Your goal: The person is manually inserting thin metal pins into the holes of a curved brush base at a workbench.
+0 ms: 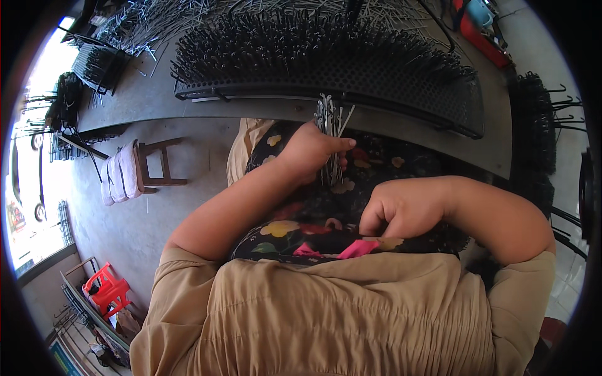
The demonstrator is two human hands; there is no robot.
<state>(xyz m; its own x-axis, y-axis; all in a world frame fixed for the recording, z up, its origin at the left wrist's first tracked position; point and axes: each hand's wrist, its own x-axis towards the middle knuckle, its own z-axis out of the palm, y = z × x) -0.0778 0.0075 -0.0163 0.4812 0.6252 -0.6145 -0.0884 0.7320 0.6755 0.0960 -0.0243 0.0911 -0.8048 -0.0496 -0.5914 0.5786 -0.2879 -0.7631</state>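
My left hand [316, 149] is wrapped round a bundle of thin metal rods [328, 114] with small looped ends, held upright just in front of the table edge. One rod leans out of the bundle to the right. Closer to my body, my right hand [406, 210] is lowered to the dark flowered cloth [282, 230] on my lap. Its fingers are bent and their tips are hidden behind a fold, so anything they hold does not show. A strip of pink cloth [359, 249] lies beside that hand.
A long black perforated rack [401, 94] packed with upright dark rods stands on the grey table [144, 100]. Loose rods [147, 25] are heaped behind it. A small wooden stool [164, 161] with a pale cloth stands left, a red plastic chair [108, 289] lower left. Hooked rods [533, 119] hang right.
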